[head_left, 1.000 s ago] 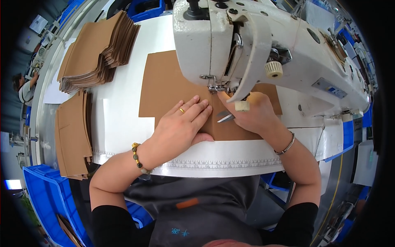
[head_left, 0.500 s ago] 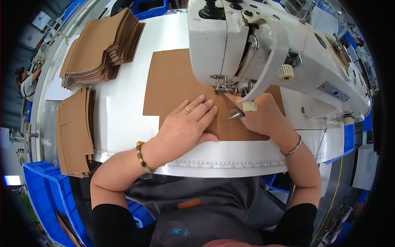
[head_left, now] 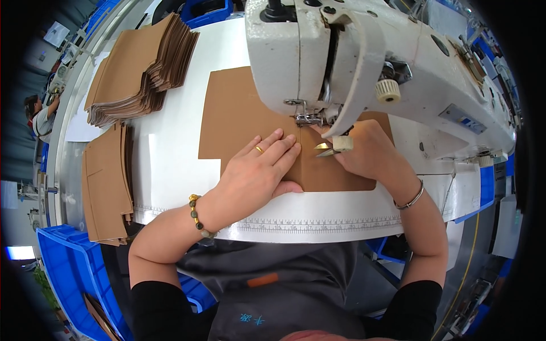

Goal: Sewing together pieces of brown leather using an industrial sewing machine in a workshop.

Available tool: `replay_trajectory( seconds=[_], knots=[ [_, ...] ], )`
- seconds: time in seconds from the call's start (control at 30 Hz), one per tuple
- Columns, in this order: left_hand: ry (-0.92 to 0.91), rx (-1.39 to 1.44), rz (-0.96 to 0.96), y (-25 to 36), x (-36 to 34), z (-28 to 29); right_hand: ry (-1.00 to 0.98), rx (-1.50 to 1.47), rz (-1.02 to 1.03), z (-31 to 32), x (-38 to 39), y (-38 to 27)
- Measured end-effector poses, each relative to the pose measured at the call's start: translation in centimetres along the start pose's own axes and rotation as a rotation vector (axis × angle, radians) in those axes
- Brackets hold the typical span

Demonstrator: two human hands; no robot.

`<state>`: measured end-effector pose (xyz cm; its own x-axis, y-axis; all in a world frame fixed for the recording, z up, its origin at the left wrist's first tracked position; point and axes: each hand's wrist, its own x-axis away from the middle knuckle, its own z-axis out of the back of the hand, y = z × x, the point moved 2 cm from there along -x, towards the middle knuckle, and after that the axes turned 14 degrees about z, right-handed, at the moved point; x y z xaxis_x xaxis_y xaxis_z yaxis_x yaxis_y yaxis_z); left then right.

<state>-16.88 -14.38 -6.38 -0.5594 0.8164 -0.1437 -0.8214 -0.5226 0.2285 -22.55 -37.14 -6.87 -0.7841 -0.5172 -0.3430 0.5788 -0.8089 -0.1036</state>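
Note:
A flat brown leather-like panel point(head_left: 227, 113) with a notched near-left corner lies under the head of a white sewing machine point(head_left: 278, 74). A line runs down it from the metal presser foot point(head_left: 309, 119) toward me. My left hand point(head_left: 253, 165) rests flat on the panel left of this line, fingers stretched out, holding nothing. Right of the line, my right hand point(head_left: 367, 150) is closed round small thread snips point(head_left: 325, 150), their blades pointing left. Its fingertips reach close to the presser foot and are partly hidden by the machine's guard.
A tall stack of brown panels point(head_left: 128, 62) stands at the far left, with smaller brown pieces point(head_left: 105, 187) nearer me. Below them is a blue crate point(head_left: 71, 273). A printed ruler strip point(head_left: 318, 226) follows the table's front edge. Another person point(head_left: 42, 119) sits far left.
The snips' blades show wider apart than before. My right hand has shifted slightly beside the presser foot. My left hand stays flat in place, and the whole view has moved a little.

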Motion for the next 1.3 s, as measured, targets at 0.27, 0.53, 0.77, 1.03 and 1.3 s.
replay_trajectory(
  seconds=[0.27, 0.53, 0.77, 1.03, 1.3],
  knots=[
    [0.067, 0.043, -0.023, -0.2, -0.2, -0.2, 0.046, -0.017, 0.018, 0.1, -0.3, 0.1],
    [0.063, 0.014, -0.01, -0.4, -0.5, -0.3, 0.051, 0.007, 0.026, 0.4, -0.5, 0.5],
    [0.111, 0.008, -0.036, -0.5, -0.8, -0.4, 0.086, 0.035, 0.107, 0.6, -0.7, 0.7],
    [0.114, -0.003, -0.033, -0.5, -0.8, -0.4, 0.06, 0.041, 0.1, 0.7, -0.8, 0.9],
    [0.099, 0.0, -0.02, -0.7, -0.9, -0.5, 0.091, 0.033, 0.068, 0.4, -0.9, 0.8]
  ],
)
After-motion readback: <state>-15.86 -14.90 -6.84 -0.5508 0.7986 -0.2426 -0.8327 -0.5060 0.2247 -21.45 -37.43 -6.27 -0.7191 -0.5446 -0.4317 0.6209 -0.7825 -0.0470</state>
